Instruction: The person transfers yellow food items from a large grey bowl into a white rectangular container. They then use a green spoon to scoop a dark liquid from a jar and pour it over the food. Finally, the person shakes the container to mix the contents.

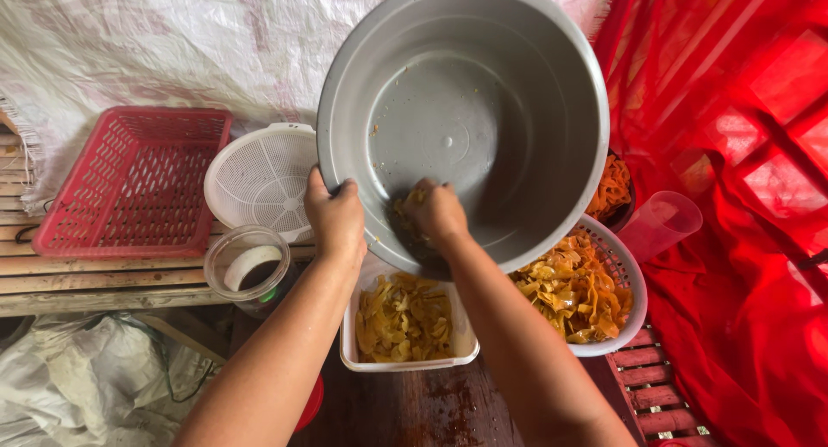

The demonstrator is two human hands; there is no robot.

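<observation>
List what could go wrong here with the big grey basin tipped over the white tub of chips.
1. The left hand alone grips the rim of the tilted grey basin; it could slip and drop.
2. The right hand scrapes chips toward the small white tub; some may fall past it.
3. The glass jar beside the left forearm could be knocked.

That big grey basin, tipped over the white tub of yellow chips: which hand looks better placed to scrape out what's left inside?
Probably the right hand: it is already inside the grey basin, at the scraps near its lower rim above the white tub. The left hand grips the rim, holding the basin tilted.
</observation>
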